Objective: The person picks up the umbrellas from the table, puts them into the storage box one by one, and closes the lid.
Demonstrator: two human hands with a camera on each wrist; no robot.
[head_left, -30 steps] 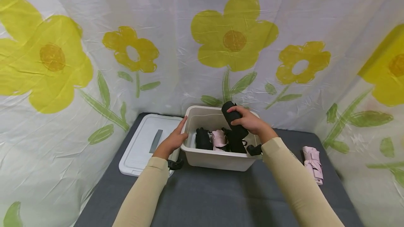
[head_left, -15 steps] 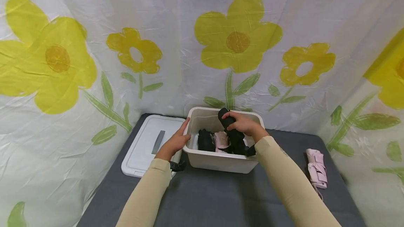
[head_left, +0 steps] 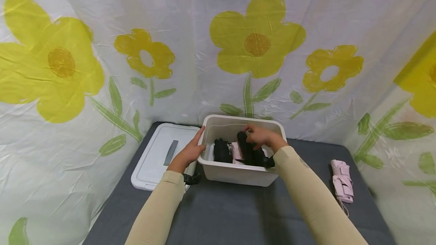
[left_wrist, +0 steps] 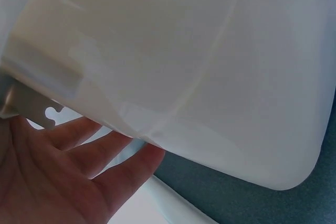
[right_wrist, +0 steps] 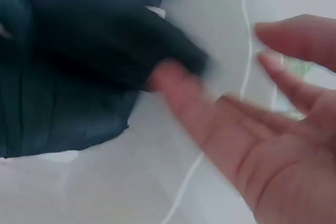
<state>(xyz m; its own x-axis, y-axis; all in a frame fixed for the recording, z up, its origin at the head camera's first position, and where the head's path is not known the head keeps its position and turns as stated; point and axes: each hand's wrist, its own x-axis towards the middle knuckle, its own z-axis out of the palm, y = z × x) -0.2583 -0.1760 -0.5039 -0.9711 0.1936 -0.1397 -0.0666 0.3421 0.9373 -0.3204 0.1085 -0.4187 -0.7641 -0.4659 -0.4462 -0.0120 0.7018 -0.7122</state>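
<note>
A cream plastic box (head_left: pixel 235 175) holds several rolled-up folding umbrellas lying side by side. My left hand (head_left: pixel 186 154) rests against its left wall; in the left wrist view, straight fingertips touch the outside of the box (left_wrist: pixel 199 66) below a latch. Inside the box, my right hand (head_left: pixel 262 138) is over a black folding umbrella (head_left: pixel 244 147) that leans on the others. Up close in the right wrist view, the fingers are spread and the thumb lies at the end of that dark umbrella (right_wrist: pixel 105 30). Left of it are a pink umbrella (head_left: pixel 236 153) and another black umbrella (head_left: pixel 222 151).
The box's white lid (head_left: pixel 153 162) with a grey handle lies flat to the left. A rolled pink umbrella (head_left: pixel 342 181) with a cord lies at the right on the dark tablecloth (head_left: pixel 231 214). Behind hangs a flower-print curtain (head_left: pixel 190 67).
My right hand has lowered the black umbrella from above the box down among the others and loosened its fingers from it. The left hand has stayed at the box's left side.
</note>
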